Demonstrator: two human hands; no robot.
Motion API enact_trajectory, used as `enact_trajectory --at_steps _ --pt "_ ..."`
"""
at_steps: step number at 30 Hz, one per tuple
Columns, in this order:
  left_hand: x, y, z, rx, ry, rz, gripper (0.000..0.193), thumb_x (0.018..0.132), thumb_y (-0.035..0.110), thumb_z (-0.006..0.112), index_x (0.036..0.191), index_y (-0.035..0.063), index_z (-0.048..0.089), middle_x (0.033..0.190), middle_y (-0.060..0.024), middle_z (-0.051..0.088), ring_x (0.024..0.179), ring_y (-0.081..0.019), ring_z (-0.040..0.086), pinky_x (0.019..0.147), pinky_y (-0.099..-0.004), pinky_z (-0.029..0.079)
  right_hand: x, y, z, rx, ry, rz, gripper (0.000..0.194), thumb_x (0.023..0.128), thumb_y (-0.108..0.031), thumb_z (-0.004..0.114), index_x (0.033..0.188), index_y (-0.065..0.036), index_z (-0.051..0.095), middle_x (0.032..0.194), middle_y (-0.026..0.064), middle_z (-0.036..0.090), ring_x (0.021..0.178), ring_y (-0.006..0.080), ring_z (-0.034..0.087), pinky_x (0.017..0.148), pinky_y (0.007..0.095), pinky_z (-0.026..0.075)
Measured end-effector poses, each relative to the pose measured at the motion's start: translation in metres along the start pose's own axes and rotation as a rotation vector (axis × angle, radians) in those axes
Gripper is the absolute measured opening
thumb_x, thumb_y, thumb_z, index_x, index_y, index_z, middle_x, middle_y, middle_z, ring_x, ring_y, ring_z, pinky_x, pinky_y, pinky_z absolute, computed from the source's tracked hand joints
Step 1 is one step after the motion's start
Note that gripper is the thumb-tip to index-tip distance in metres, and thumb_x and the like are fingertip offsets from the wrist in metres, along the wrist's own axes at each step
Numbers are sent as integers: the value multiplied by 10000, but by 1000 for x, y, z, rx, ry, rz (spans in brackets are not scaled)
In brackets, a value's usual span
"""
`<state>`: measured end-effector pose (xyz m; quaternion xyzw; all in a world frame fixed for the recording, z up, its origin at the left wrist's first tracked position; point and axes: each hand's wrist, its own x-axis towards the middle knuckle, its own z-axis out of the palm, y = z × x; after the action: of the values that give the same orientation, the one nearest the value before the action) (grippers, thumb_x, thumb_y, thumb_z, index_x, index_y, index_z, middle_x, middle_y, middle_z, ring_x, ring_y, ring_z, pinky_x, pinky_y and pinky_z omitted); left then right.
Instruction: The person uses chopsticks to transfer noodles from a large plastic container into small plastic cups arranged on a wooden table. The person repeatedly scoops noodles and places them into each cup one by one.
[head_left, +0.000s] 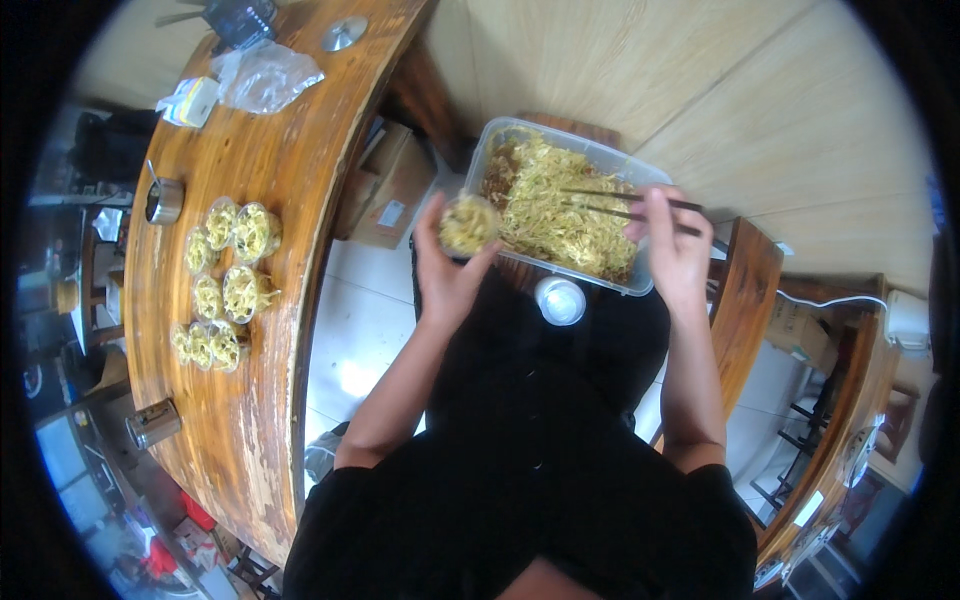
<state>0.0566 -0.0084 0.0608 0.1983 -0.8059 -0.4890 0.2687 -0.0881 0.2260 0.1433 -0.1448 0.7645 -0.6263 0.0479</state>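
My left hand (444, 281) holds a small clear plastic cup (468, 226) filled with pale yellow-green shredded food, close to the left side of a large plastic tub. In my right hand (675, 251) is a pair of dark chopsticks (619, 205), their tips over the tub's contents. The translucent rectangular tub (480, 161) holds a heap of shredded yellow-green food (566, 202), perhaps cabbage, with a browner patch at its left end. Just below the tub, near my lap, stands a stack of clear plastic cups (561, 301).
On the wooden table (262, 420) to the left stand several filled cups (256, 232), a metal pot (163, 202), a metal canister (154, 424), a plastic bag (266, 79), a tissue pack (191, 103) and a metal lid (345, 34). A cardboard box (394, 184) sits beneath. A wooden bench (742, 300) is at right.
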Motion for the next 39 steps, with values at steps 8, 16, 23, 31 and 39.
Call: enact_trajectory --at_steps 8,16,23,31,39 --pt "-64 27 -165 560 419 202 1053 793 190 910 1607 40 259 1485 -203 429 1302 -351 537 1067 -468 544 30 76 51 -56 -134 -34 318 1080 -213 606 1092 89 701 979 124 746 766 156 722 694 268 567" --pt "-102 41 -240 755 608 -266 880 899 278 840 1586 49 341 1556 -248 441 1450 -406 433 1218 -556 353 83 113 82 -517 -44 -336 294 1066 -214 608 991 39 736 942 176 767 735 195 755 671 339 574" --pt "-111 32 -266 829 639 -406 914 891 318 850 1585 21 335 1547 -251 462 1438 -392 451 1221 -533 334 80 128 88 -189 -363 -23 324 1074 -233 603 1044 69 717 1006 132 778 830 187 766 725 311 601" --pt "-105 25 -213 792 382 432 393 954 138 722 1288 11 558 1164 -151 620 1086 -277 617 902 -395 529 78 122 83 -170 -270 7 296 1078 -237 596 1098 36 708 955 114 766 815 173 746 762 296 600" --pt "-48 40 -9 174 -684 484 487 872 186 804 1319 64 651 1353 -164 588 1230 -346 586 974 -393 541 52 89 73 -83 -306 151 331 1081 -259 566 1070 39 711 888 121 765 693 162 728 632 307 583"
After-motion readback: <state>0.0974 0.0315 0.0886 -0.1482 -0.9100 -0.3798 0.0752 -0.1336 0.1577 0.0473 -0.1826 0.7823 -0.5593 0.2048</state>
